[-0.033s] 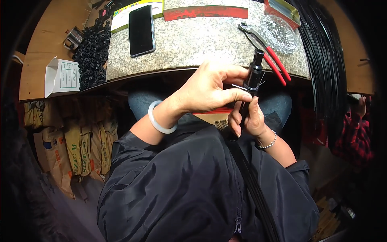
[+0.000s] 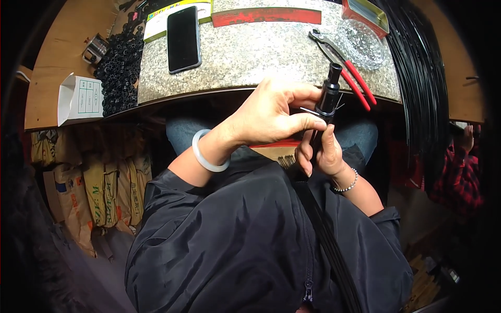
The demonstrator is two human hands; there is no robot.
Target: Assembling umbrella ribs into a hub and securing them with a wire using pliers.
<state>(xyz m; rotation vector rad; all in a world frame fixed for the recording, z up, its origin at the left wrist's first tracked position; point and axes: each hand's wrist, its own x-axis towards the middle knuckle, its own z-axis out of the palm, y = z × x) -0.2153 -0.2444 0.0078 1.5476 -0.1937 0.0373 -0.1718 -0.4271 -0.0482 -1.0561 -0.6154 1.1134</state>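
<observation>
A black tubular plastic part (image 2: pixel 330 93) stands nearly upright in front of me, narrow at its top and flanged lower down. Thin pale wire ends stick out sideways at the flange. My left hand (image 2: pixel 263 115), with a white bangle at the wrist, is closed around the part from the left, thumb at the flange. Just below, my right hand (image 2: pixel 324 154), wearing a beaded bracelet, grips the bundle of thin black rods (image 2: pixel 326 235) under the part. The rods run down across my dark jacket. My fingers hide where rods and part meet.
On the table lie a phone (image 2: pixel 183 39), red-handled pliers (image 2: pixel 347 70), a glass ashtray (image 2: pixel 360 44) and a red strip (image 2: pixel 266 16). Small black parts (image 2: pixel 121 70) are heaped left, beside a white box (image 2: pixel 81 100) and metal cup (image 2: pixel 95 49). Long black rods (image 2: pixel 420 78) overhang the right edge.
</observation>
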